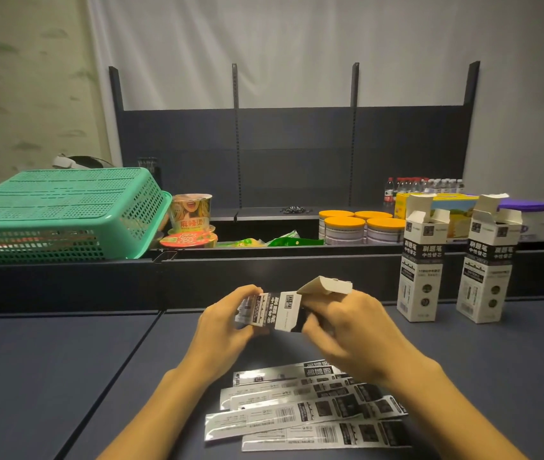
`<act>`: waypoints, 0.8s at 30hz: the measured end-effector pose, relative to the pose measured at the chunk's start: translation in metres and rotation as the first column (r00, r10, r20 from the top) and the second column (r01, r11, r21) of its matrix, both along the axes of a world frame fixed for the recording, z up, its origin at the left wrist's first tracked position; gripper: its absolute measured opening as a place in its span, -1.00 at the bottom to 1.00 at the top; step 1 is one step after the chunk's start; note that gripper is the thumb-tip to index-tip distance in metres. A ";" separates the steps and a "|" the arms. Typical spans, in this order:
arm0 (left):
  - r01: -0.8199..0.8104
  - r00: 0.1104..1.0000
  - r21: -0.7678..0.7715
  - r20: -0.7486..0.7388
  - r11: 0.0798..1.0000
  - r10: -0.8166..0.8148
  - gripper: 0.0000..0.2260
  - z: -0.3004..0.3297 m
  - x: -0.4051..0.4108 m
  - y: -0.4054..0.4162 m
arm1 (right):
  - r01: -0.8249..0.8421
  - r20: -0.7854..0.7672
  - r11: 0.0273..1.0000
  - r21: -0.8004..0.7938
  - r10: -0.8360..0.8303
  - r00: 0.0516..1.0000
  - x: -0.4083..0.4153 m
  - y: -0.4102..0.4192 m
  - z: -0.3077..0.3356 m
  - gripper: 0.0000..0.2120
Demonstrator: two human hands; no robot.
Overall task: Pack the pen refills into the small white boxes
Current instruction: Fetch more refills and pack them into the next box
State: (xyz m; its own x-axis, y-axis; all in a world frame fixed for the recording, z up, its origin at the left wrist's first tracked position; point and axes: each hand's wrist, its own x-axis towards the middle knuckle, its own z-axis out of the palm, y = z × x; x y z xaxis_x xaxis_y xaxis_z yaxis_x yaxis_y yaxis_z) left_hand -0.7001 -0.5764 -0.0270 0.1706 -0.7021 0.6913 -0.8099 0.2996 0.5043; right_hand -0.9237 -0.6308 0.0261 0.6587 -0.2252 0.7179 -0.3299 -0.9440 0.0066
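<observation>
Two hands meet over the dark blue tabletop (48, 376), both on one small white box (275, 310) held sideways above it. The left hand (227, 323) grips the box's bottom end, fingers (247, 290) curled over its top edge. The right hand (347, 330) is at the open end, where the lid flap (325, 284) stands up; it is blurred, fingers curled toward the opening, and whether they pinch anything there I cannot tell. Near the person, below the hands, a fan of flat pen refill packets (307, 410) lies on the tabletop. To the right stand two more white boxes (421, 263), upright, well apart from the hands, their top flaps open. Behind the tabletop's edge sit an upturned green basket (65, 210), instant noodle cups (191, 210) and orange-lidded cans (360, 225).
</observation>
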 end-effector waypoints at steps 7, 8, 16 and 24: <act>-0.011 1.000 0.005 0.007 1.000 0.011 -0.54 0.000 0.002 0.001 | 0.027 -0.056 0.998 0.060 -0.024 0.998 0.000 0.006 -0.001 -0.66; -0.009 1.000 0.005 0.008 1.000 0.009 -0.54 0.001 0.002 0.000 | 0.044 -0.034 0.999 0.018 -0.043 0.998 0.001 0.007 -0.001 -0.68; -0.020 1.000 -0.015 -0.001 1.000 0.020 -0.55 0.001 0.004 0.002 | 0.116 0.048 0.992 -0.046 -0.114 0.992 0.003 0.012 -0.001 -0.73; -0.044 0.998 0.002 0.037 0.999 0.044 -0.56 0.000 0.004 0.002 | 0.043 -0.061 0.987 0.154 -0.034 0.998 0.003 0.013 -0.002 -0.61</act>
State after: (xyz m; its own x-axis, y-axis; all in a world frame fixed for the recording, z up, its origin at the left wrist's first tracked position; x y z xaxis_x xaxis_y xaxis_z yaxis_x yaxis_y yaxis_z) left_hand -0.6961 -0.5746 -0.0269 0.1760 -0.6965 0.6957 -0.8405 0.2616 0.4745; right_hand -0.9212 -0.6177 0.0240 0.6866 -0.3573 0.6333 -0.3697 -0.9215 -0.1190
